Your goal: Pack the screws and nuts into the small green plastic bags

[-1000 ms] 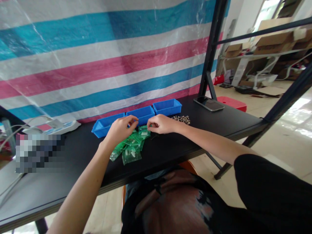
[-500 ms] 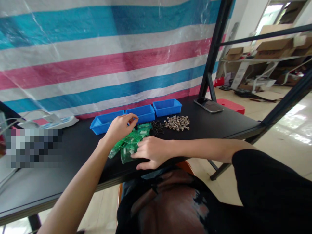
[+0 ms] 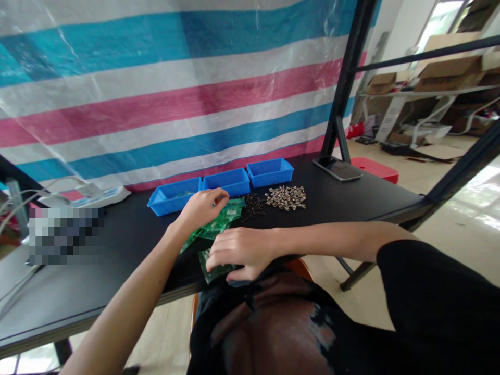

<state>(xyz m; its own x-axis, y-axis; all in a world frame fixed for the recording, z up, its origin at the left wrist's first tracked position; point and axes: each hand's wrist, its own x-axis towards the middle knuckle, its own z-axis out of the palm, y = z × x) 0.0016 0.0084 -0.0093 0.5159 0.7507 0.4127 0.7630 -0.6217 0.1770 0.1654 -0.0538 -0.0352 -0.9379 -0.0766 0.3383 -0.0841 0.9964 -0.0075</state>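
Note:
My left hand (image 3: 205, 207) hovers over the far left part of a pile of green plastic bags (image 3: 215, 227). Its fingers are curled toward the thumb, and whatever they hold, if anything, is hidden. Near the table's front edge, my right hand (image 3: 241, 251) has its fingers bent over one small green bag (image 3: 205, 264), which lies apart from the pile. Most of that bag is covered by the hand. Right of the pile lie a heap of black screws (image 3: 254, 204) and a heap of shiny metal pieces (image 3: 286, 198).
Behind the heaps stand three blue bins, a left bin (image 3: 167, 204), a middle bin (image 3: 228, 183) and a right bin (image 3: 270, 174). A phone (image 3: 338, 169) lies on the black table (image 3: 128, 245) by the frame post. At the left is a white power strip (image 3: 105, 197).
My right hand has drawn one green bag toward the table's front edge, away from the pile. My left hand has shifted slightly right and down, its fingers still curled.

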